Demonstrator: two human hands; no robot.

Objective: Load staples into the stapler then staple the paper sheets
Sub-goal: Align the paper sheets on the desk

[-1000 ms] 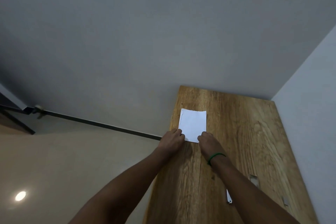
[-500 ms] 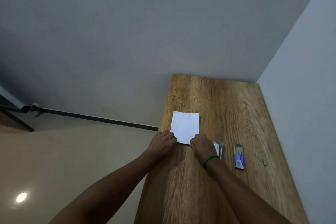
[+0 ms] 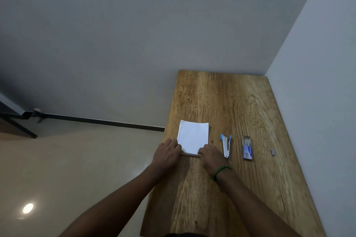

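Down on the wooden worktop [image 3: 240, 188], both hands rest at the near edge of a small stack of white paper sheets [image 3: 193, 136]. The left hand [image 3: 168, 153] lies knuckles-up at the near left corner, its fingers curled over the sheets' edge; the right hand [image 3: 209, 155] sits likewise at the near right corner, fingers bent and tips on the paper (whether either thumb is tucked under the stack, making a pinch, I cannot tell). A green band [image 3: 219, 172] circles the right wrist. Just to the right of the sheets, and apart from the right hand, lies the stapler [image 3: 226, 145], silver with blue ends, swung open in a narrow V with its hinge toward the person. Further right lies a slim staple box [image 3: 247, 150], its tray slid partly out at the far end and its blue label nearer the person. Well beyond it, near the wall [image 3: 317, 102], sits a small grey block [image 3: 273, 152], too small to identify for certain. The paper stack lies near the worktop's left edge, beside the pale floor [image 3: 77, 159].
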